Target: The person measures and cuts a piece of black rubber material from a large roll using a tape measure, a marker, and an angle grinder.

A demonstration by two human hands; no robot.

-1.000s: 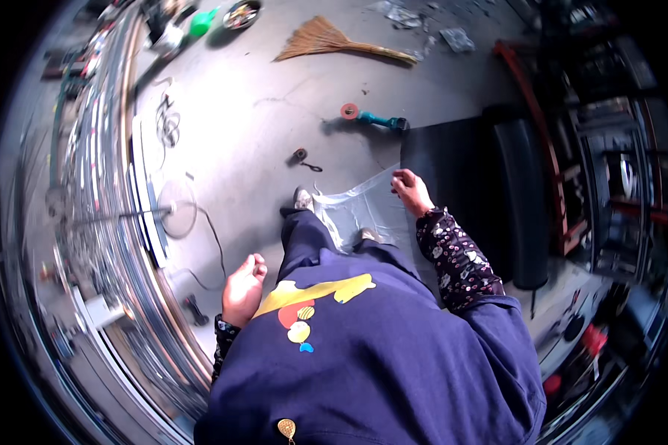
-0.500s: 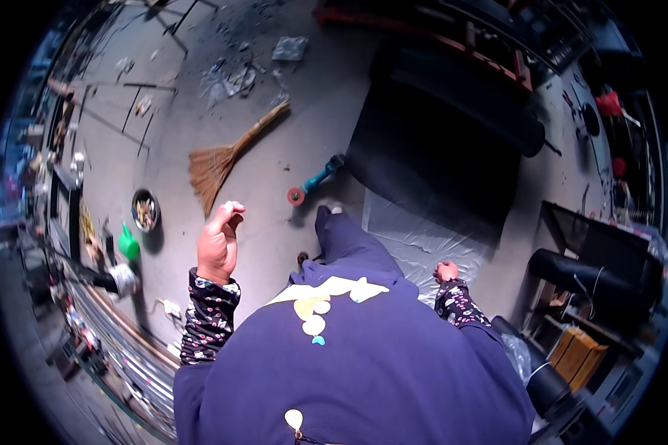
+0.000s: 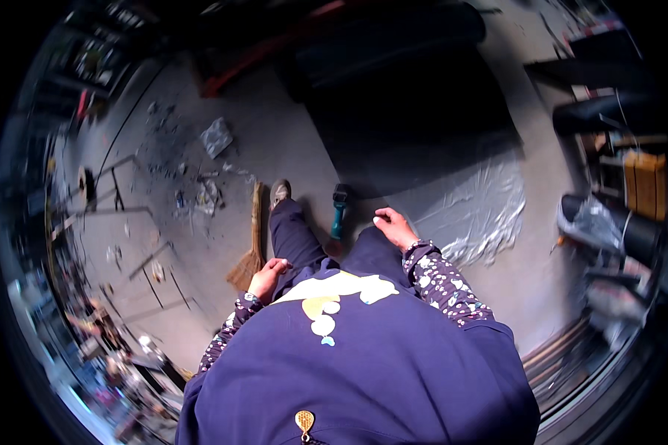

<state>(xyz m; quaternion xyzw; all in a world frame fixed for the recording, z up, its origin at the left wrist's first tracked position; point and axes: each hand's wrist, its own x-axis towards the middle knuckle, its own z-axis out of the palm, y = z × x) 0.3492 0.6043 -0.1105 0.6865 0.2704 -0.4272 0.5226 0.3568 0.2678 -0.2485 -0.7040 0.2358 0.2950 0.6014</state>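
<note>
My left hand point(image 3: 269, 279) hangs by my left thigh with its fingers curled in and nothing in it. My right hand point(image 3: 396, 228) is over my right thigh, empty, its fingers loosely bent and a little apart from the thumb. On the floor ahead of my legs lies a teal and black angle grinder point(image 3: 338, 216); its reddish disc is at the end nearest me. Left of my left leg rests a straw broom point(image 3: 249, 263), its bristles toward me. Neither hand touches these tools.
A wide black sheet point(image 3: 416, 126), partly rolled at its far end, lies ahead over clear plastic film point(image 3: 490, 208). Crumpled plastic point(image 3: 217, 138) and scraps litter the floor at left. Black rolls point(image 3: 642, 233) and a wooden crate point(image 3: 640, 182) stand at right.
My view has turned, so the broom and grinder appear nearer my legs. My left foot has come forward. The right hand has swung forward and inward; the left has dropped back toward my thigh.
</note>
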